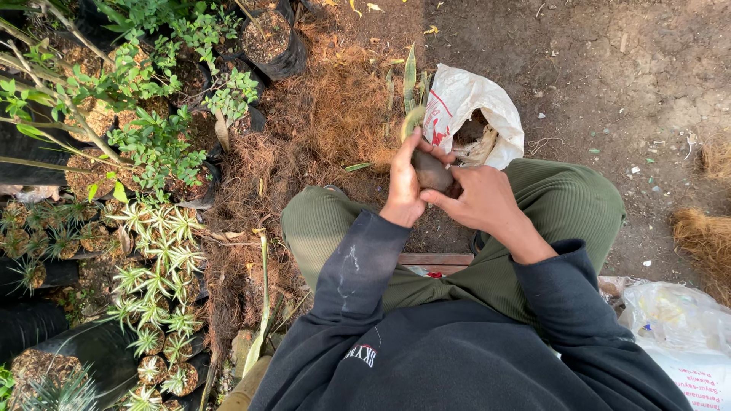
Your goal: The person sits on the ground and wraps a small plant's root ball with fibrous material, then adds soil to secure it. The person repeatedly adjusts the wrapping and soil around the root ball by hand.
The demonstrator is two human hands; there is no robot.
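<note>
That small dark bag of soil [431, 170] with the striped green-yellow shoot [411, 91] looks light but squishy, so I'd cup it low around the soil, not tug the stiff leaf. It sits above the knees, near the white sack [466, 99]. Left hand [403, 186] is curled round its left side; right hand [480, 199] pinches the right edge, I think, since it's partly hidden.
</note>
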